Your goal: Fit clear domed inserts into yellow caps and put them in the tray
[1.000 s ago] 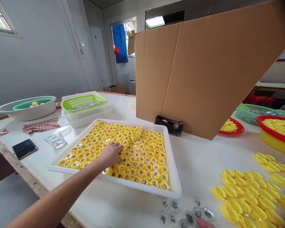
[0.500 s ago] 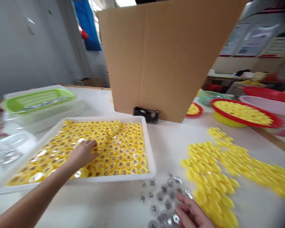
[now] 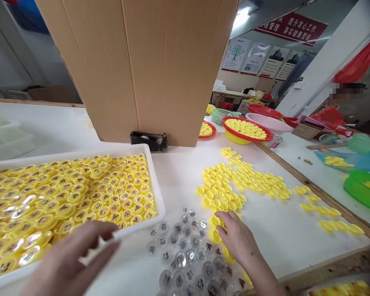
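My left hand (image 3: 70,259) hovers blurred over the near edge of a white tray (image 3: 156,185) packed with several yellow caps with picture inserts (image 3: 80,197). Its fingers are apart and hold nothing. My right hand (image 3: 239,238) rests palm down on the table, fingertips on loose yellow caps (image 3: 234,185) at the near end of a spread of them. Beside it, to its left, lie several clear domed discs with dark prints (image 3: 188,255). Whether the right fingers pinch a cap is hidden.
A tall cardboard sheet (image 3: 142,61) stands behind the tray with a black tape dispenser (image 3: 149,140) at its foot. Red bowls of yellow caps (image 3: 246,130), a pink basin (image 3: 268,122) and a green basket (image 3: 223,115) sit far right. A wooden strip (image 3: 311,189) edges the table.
The view swung right. My left hand lifted off the caps in the tray and drew back toward me. My right hand came into view and moved onto the loose yellow caps.
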`<state>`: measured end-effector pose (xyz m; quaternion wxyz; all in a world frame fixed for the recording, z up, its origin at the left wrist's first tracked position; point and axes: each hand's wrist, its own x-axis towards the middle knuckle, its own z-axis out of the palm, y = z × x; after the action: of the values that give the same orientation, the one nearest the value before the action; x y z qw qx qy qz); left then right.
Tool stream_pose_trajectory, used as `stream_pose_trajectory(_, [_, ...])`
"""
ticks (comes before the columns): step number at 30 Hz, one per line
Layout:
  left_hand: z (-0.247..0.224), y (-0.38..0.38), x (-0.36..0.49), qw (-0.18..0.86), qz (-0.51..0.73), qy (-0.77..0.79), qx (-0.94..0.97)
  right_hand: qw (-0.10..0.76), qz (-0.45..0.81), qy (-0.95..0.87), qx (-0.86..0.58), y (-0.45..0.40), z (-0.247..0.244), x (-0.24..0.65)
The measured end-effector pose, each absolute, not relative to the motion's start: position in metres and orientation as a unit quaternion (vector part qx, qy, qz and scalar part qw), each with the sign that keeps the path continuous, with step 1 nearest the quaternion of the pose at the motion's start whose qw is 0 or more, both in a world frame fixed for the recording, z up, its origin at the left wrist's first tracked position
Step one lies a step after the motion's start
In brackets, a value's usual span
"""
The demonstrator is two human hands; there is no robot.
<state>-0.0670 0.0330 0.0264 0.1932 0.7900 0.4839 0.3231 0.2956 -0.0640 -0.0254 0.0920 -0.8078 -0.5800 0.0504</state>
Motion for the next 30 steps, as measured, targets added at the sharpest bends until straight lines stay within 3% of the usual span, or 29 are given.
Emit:
stream_pose_trajectory(3, [0.014,0.001,-0.025,0.314,0.242,0.386,0.833,0.062,0.046,-0.585,-0.808,-0.055,-0.017,0.295])
stream_pose_trajectory(7, [-0.005,-0.010,0.007,0.399,0.179,0.389,0.811,0.019,0.026,-0.555,-0.832,-0.052,-0.008,0.293])
stream_pose_trajectory(14, [-0.017,-0.003,0.022,0.436,0.117,0.408,0.793,-0.029,0.009,-0.529,-0.848,-0.045,-0.012,0.279])
stream_pose_trajectory(20, [-0.022,-0.003,0.023,0.484,0.127,0.422,0.756,-0.021,-0.002,-0.544,-0.839,-0.045,-0.005,0.271])
stream_pose_trajectory(27, [-0.030,-0.013,0.045,0.789,0.204,0.385,0.433,0.038,0.018,-0.617,-0.786,-0.057,0.019,0.233])
stream_pose_trajectory(30, [-0.025,-0.018,0.052,0.861,0.226,0.341,0.303,0.101,0.078,-0.667,-0.734,-0.062,0.017,0.207])
